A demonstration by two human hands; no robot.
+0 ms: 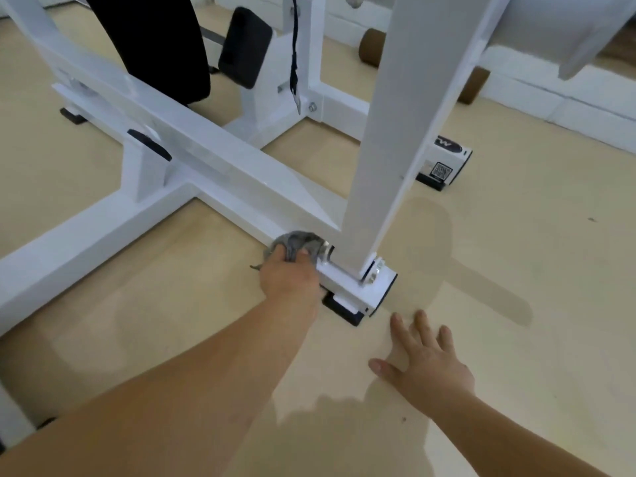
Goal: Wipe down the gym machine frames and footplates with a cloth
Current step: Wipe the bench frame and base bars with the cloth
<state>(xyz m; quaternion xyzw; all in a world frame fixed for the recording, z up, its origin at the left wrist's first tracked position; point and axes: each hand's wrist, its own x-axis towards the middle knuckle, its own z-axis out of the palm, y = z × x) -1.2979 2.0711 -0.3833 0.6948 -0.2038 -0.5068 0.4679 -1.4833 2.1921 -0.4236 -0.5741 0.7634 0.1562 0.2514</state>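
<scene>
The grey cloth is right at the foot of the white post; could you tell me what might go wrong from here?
1. The cloth, bunched in the left hand, could snag on the bolts at the base of the white post.
2. The right hand, spread flat on the floor, might slip if it is bearing weight.

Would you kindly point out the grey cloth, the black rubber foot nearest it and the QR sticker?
grey cloth (304, 243): head view, on its bunched upper folds.
black rubber foot (339, 306): head view, on its top face.
QR sticker (441, 171): head view, centre of the code.
</scene>
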